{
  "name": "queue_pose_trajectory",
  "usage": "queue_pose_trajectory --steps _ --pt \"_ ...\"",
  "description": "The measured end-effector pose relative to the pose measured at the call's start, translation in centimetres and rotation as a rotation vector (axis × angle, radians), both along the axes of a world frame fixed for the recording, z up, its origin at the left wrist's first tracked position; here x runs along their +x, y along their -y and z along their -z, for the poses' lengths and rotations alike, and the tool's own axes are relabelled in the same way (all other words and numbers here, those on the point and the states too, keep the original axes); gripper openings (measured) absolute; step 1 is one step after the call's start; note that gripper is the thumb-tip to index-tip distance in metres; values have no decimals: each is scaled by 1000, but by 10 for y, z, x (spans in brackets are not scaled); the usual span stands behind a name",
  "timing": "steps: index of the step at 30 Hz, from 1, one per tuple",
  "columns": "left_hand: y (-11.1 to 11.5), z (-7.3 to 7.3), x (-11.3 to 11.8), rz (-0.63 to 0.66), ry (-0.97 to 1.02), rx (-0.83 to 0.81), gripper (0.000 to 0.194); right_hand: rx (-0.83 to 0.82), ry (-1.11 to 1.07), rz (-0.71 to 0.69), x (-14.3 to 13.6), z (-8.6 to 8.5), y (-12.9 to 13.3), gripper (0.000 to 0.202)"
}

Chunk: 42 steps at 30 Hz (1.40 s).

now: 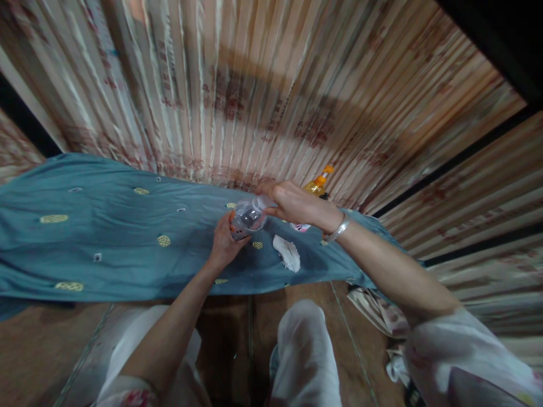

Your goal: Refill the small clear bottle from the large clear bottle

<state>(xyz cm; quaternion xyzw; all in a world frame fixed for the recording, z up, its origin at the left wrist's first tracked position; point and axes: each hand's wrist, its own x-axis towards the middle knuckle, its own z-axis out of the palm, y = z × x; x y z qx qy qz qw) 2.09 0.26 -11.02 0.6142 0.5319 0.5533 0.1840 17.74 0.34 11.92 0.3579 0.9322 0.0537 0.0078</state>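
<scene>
A clear plastic bottle (249,217) is tilted above the teal cloth, its neck end towards the right. My left hand (228,240) is closed around the body of the bottle from the left. Over the neck end bends my right hand (288,199), its fingers closed on a whitish cap (263,202); whether the cap is on or off the bottle I cannot tell. Just below the hands, a crumpled white cloth or tissue (287,253) lies on the teal cloth. A small round pink-and-white item (300,227) is partly hidden under my right wrist.
A teal cloth with yellow prints (127,226) covers the long surface before me. Behind my right hand stands an orange pump bottle (316,184). A patterned curtain (254,102) hangs along the back. Striped fabric (377,311) lies on the tiled floor at right.
</scene>
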Motion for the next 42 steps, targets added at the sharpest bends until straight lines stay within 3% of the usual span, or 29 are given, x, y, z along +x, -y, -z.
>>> queue_pose_trajectory --steps 5,13,18,21,25,29,32,37,42 --pt "1 -1 1 8 -2 5 85 -7 85 -53 -5 0 -3 25" --pt "1 0 3 8 6 8 84 -4 109 32 -11 -1 -5 22" --pt "1 0 2 6 19 4 84 62 187 77 -15 -1 -4 42" --pt "1 -1 1 5 23 3 84 60 128 106 -13 0 -2 44" --pt "1 -1 1 -2 25 -10 85 -31 4 15 -7 0 -3 42" --pt "1 0 0 -3 27 -19 86 -11 91 91 -9 -1 -4 27" --pt "2 -2 -1 2 31 -21 84 25 70 136 -9 0 -3 38" --pt "3 -4 -2 12 29 -25 82 -11 12 99 -7 3 2 36" --pt "4 -3 -3 29 37 -37 83 67 83 128 -15 7 7 44"
